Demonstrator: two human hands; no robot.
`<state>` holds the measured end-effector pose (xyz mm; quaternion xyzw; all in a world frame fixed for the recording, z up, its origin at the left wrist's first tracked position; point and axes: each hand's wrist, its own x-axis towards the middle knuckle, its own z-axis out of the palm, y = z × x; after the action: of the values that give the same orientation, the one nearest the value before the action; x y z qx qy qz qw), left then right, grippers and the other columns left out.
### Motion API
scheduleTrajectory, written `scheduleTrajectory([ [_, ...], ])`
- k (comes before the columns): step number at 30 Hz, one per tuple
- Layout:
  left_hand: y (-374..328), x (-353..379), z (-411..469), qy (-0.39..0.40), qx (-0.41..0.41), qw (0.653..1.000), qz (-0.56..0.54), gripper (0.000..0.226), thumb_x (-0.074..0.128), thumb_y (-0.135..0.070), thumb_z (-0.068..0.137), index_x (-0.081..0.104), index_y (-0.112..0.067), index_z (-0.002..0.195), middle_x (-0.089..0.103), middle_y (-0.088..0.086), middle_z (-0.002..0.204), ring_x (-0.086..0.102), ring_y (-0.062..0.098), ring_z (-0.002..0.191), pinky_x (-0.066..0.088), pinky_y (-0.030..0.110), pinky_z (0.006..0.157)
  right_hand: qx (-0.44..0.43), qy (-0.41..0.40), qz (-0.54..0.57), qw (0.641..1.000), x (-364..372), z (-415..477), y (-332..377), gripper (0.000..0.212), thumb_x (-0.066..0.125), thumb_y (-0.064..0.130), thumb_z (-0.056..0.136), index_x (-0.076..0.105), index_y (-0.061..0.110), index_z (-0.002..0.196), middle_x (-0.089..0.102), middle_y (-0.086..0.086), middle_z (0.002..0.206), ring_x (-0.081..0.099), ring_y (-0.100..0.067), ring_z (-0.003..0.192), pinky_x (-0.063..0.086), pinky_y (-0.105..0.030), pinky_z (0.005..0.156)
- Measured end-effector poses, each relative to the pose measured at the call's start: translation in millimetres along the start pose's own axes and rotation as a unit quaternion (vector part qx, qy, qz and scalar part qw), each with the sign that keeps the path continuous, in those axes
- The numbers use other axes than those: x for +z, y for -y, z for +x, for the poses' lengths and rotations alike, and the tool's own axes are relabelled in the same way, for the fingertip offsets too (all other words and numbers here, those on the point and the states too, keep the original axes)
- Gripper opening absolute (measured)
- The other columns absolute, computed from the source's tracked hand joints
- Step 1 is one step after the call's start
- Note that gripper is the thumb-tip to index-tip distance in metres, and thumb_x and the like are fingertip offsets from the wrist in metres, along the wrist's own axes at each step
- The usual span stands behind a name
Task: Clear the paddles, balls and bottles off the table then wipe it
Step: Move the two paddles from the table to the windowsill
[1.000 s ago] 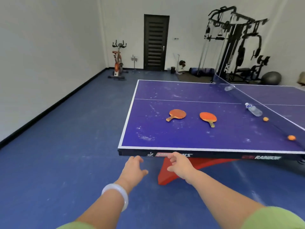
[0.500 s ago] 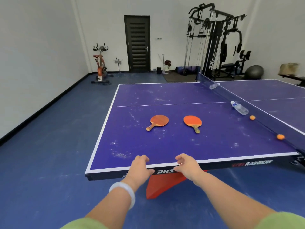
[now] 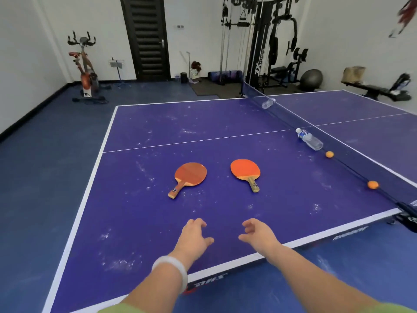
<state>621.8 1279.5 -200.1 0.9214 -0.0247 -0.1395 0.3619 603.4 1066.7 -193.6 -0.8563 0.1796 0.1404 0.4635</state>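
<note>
The left hand (image 3: pixel 194 236) and right hand (image 3: pixel 259 233) hover side by side over the bench's (image 3: pixel 158 222) near edge, fingers loosely curled, holding nothing. Only smudged surface lies between them and the left paddle (image 3: pixel 190 175) and right paddle (image 3: pixel 245 170). These lie flat, handles toward the person. Along the net (image 3: pixel 293 118) lie the far bottle (image 3: pixel 268 103), near bottle (image 3: pixel 310 140), far ball (image 3: pixel 329 154) and near ball (image 3: pixel 372 184). A bike (image 3: pixel 84 66) and weight rig (image 3: pixel 259 41) stand beyond.

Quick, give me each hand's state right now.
Left hand: open, fingers loosely curled, holding nothing.
Right hand: open, fingers loosely curled, holding nothing.
</note>
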Motion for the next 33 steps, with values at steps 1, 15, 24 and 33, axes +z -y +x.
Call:
scheduleTrajectory([
  [1,-2.8,-1.1,16.6,0.010,0.005,1.000,0.005,0.048,0.070,-0.030,0.088,0.050,-0.015,0.128,0.046,0.002,0.129,0.048,0.018,0.120,0.040,0.026,0.097,0.008,-0.007,0.001,1.000,-3.2,12.1,2.1,0.034,0.071,0.018,0.088,0.055,0.019,0.118,0.057,0.001,0.110,0.059,-0.016,0.098,0.045,-0.025,0.079],
  [15,-24.8,30.6,161.1,0.049,-0.020,0.999,-0.004,0.048,0.069,-0.032,0.089,0.048,-0.022,0.131,0.044,-0.006,0.130,0.047,0.013,0.122,0.044,0.027,0.099,0.064,-0.052,0.012,0.997,-40.6,168.0,4.6,0.050,0.071,0.029,0.088,0.050,0.017,0.132,0.055,0.000,0.124,0.054,-0.014,0.106,0.042,-0.025,0.081],
  [24,-33.0,52.5,231.9,0.023,-0.077,0.997,0.006,0.049,0.069,-0.031,0.089,0.049,-0.019,0.133,0.045,-0.005,0.130,0.046,0.014,0.123,0.041,0.026,0.101,0.060,-0.082,-0.104,0.989,-72.9,298.6,5.7,0.074,0.073,0.048,0.082,0.040,0.013,0.139,0.045,-0.009,0.131,0.043,-0.028,0.122,0.045,-0.041,0.096],
  [33,-9.9,54.6,258.2,-0.019,-0.133,0.990,-0.035,0.050,0.071,-0.032,0.087,0.049,-0.021,0.131,0.044,-0.008,0.125,0.043,0.013,0.125,0.039,0.032,0.106,0.095,-0.096,-0.187,0.973,-41.5,350.0,0.7,0.054,0.071,0.033,0.088,0.043,0.002,0.121,0.049,-0.017,0.126,0.047,-0.034,0.119,0.045,-0.043,0.097],
])
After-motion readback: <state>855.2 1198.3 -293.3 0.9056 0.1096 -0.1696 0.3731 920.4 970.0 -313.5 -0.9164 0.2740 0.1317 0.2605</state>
